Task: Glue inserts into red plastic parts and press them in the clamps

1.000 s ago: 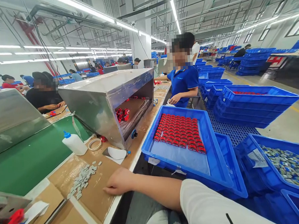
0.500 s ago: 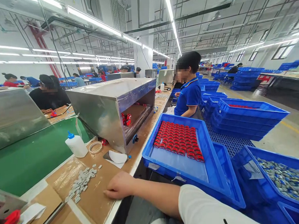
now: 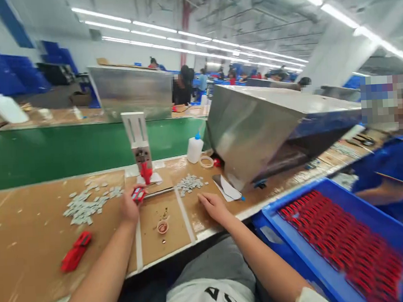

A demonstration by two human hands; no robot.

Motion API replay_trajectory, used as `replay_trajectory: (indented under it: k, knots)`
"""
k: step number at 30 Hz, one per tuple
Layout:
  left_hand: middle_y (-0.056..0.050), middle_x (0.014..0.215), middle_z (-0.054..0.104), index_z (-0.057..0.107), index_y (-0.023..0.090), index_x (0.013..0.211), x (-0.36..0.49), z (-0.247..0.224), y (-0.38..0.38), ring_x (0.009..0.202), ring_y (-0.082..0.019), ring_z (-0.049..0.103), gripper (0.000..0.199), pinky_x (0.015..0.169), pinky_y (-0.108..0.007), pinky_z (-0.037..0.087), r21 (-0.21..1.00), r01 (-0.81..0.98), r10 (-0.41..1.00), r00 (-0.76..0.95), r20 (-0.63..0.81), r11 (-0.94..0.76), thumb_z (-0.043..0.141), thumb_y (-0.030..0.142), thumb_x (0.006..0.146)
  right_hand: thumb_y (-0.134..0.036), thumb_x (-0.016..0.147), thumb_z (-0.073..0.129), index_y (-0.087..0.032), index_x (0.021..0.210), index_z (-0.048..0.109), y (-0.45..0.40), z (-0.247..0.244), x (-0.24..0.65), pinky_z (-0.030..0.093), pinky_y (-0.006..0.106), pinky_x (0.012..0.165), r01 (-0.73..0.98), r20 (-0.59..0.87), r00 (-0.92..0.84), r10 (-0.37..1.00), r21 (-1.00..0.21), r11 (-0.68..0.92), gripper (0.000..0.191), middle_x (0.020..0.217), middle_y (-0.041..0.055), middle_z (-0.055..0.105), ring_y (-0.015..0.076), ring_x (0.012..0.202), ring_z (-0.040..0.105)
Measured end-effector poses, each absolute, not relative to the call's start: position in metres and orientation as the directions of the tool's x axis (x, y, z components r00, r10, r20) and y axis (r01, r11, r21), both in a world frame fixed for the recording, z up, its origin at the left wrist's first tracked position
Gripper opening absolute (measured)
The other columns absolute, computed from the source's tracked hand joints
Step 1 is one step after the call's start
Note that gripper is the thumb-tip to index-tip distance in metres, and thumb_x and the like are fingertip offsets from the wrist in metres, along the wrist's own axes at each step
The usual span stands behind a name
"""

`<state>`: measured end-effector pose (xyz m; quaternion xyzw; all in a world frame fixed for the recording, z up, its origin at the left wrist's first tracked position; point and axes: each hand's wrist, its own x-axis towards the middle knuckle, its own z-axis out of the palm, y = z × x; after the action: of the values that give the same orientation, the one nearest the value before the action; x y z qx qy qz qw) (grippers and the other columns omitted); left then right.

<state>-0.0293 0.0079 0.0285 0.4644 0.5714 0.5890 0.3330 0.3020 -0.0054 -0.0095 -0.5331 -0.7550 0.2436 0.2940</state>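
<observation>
In my left hand (image 3: 130, 208) is a small red part with a grey and black face (image 3: 139, 195), gripped by the fingers. It is just below the red tip (image 3: 146, 173) of an upright metal bench fixture (image 3: 140, 143). My right hand (image 3: 214, 206) rests on the brown tabletop near the front edge, its fingers curled, with nothing seen in them. Small grey square pieces (image 3: 189, 183) lie just beyond it. A larger scatter of similar pieces (image 3: 84, 204) is left of my left hand. A longer red object (image 3: 76, 252), blurred, lies nearer me on the table.
A small round cup (image 3: 162, 227) stands between my arms. Behind are a white bottle with a blue cap (image 3: 195, 149), a tape roll (image 3: 206, 162) and a big metal hood (image 3: 254, 130). At right, a blue crate (image 3: 275, 217) holds rows of red parts, beside a co-worker's arm (image 3: 374, 196).
My view has swung left, bringing the fixture, my left hand and the red part into sight. My right hand stays on the tabletop near the edge.
</observation>
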Motion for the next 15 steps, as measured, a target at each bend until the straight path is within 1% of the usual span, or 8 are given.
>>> replay_trajectory:
  k: [3,5,7,10,13,15]
  knots:
    - [-0.007,0.077,0.072,0.074,0.02,0.084,-0.03,0.023,0.012,0.065,-0.019,0.059,0.035,0.049,-0.023,0.04,0.986,0.103,0.916,-0.366,0.163,-0.134,0.05,0.042,0.073,-0.06,0.11,0.041,-0.022,0.083,0.068,0.018,0.011,0.27,0.041,0.03,0.074,0.544,0.225,-0.386,0.894,-0.727,0.418,0.054,0.08,0.004,0.069,0.0199,0.08,0.062]
    - [-0.006,0.076,0.071,0.074,0.019,0.09,-0.029,0.022,0.011,0.063,-0.019,0.058,0.038,0.047,-0.023,0.036,0.991,0.046,0.908,-0.398,0.13,-0.122,0.046,0.043,0.081,-0.059,0.108,0.048,-0.022,0.086,0.071,0.038,0.026,0.243,0.042,0.03,0.075,0.463,0.253,-0.436,0.864,-0.76,0.456,0.049,0.081,0.0032,0.067,0.0195,0.08,0.061]
    - [-0.005,0.076,0.07,0.074,0.019,0.093,-0.029,0.023,0.009,0.063,-0.019,0.057,0.038,0.047,-0.023,0.035,0.994,0.018,0.901,-0.42,0.107,-0.11,0.045,0.043,0.086,-0.062,0.105,0.05,-0.021,0.093,0.074,0.061,0.039,0.212,0.042,0.03,0.073,0.398,0.255,-0.456,0.853,-0.799,0.451,0.048,0.079,0.0018,0.064,0.0183,0.078,0.058]
    - [-0.004,0.076,0.07,0.071,0.02,0.097,-0.031,0.025,0.009,0.062,-0.018,0.056,0.035,0.047,-0.023,0.035,0.994,-0.029,0.89,-0.45,0.078,-0.101,0.047,0.044,0.091,-0.073,0.102,0.046,-0.021,0.103,0.076,0.094,0.047,0.168,0.041,0.029,0.067,0.306,0.199,-0.472,0.859,-0.876,0.372,0.06,0.072,-0.0009,0.056,0.0165,0.071,0.052]
    - [-0.003,0.074,0.069,0.068,0.022,0.101,-0.033,0.027,0.01,0.06,-0.019,0.056,0.032,0.046,-0.023,0.035,0.99,-0.1,0.876,-0.481,0.037,-0.097,0.049,0.047,0.094,-0.083,0.098,0.039,-0.02,0.096,0.075,0.112,0.045,0.139,0.039,0.029,0.061,0.275,0.138,-0.464,0.875,-0.917,0.29,0.073,0.066,-0.0015,0.05,0.0157,0.065,0.047]
    - [-0.004,0.074,0.069,0.066,0.022,0.101,-0.034,0.028,0.01,0.058,-0.018,0.055,0.031,0.045,-0.024,0.034,0.984,-0.145,0.864,-0.503,0.017,-0.104,0.051,0.049,0.096,-0.086,0.097,0.034,-0.02,0.091,0.074,0.116,0.043,0.133,0.04,0.029,0.061,0.28,0.148,-0.437,0.887,-0.915,0.291,0.077,0.067,-0.0002,0.05,0.0164,0.065,0.047]
